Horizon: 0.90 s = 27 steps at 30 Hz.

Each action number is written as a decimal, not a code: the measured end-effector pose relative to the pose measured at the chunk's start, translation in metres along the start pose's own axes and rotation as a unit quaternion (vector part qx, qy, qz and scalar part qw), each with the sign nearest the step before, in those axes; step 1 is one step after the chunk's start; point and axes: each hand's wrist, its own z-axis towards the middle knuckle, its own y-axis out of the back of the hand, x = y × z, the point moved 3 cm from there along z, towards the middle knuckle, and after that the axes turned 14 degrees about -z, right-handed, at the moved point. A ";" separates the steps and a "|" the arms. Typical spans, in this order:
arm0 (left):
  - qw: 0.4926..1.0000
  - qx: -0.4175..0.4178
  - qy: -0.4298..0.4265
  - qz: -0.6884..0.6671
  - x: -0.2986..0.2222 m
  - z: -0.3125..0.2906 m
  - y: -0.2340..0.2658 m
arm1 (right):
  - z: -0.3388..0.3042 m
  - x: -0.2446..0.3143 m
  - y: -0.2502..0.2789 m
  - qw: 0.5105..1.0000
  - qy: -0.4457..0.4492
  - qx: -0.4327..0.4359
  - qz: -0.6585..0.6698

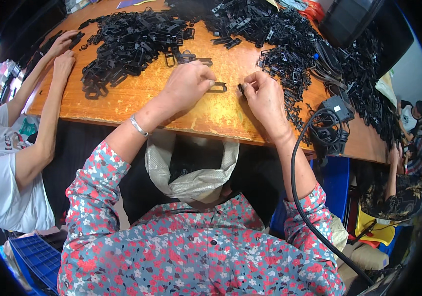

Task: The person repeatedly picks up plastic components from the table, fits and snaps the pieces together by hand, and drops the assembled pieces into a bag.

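Observation:
My left hand [189, 85] is closed in a pinch on one end of a flat black plastic frame piece [219, 87], whose rectangular opening points toward my right hand. Across a short gap, my right hand [265, 94] pinches a small black plastic part [242, 89], mostly hidden by the fingers. Both hands hover low over the worn wooden table [211, 116] near its front edge. Just beyond my left hand lie a few loose black frame pieces [170, 59]. Below the table edge, in front of my body, hangs an open white woven sack [191, 186] with dark contents.
Heaps of black plastic pieces [137, 42] cover the table's far left, and smaller black parts [285, 64] its right. A power adapter with coiled black cable [333, 112] sits at right, its cable crossing near my right forearm. Co-workers' hands [63, 54] work at the left.

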 end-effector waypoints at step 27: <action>1.000 -0.005 0.016 0.001 0.001 -0.011 -0.004 | -0.001 0.012 0.000 0.990 0.085 0.053 -0.097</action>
